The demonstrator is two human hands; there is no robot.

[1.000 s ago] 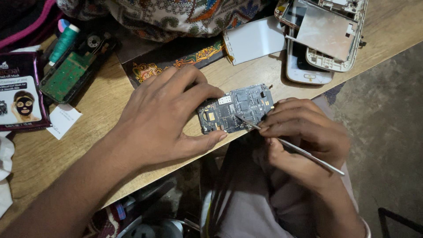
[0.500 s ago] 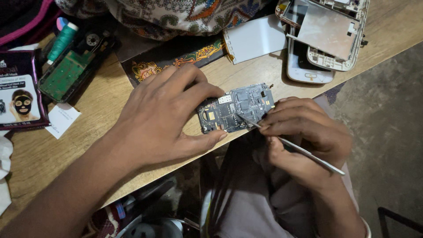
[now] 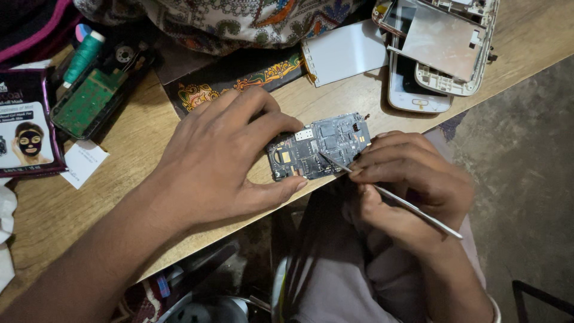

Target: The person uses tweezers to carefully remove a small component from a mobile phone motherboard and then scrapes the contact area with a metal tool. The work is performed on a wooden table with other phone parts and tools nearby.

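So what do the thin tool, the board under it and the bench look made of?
Thin tool: looks like bare metal, slim with a silvery sheen, held in the right hand.
Circuit board: dark board bearing dull grey metal-looking shields, steadied by the left hand.
Bench: probably wood or wood-look laminate, with pale matt grain lines.
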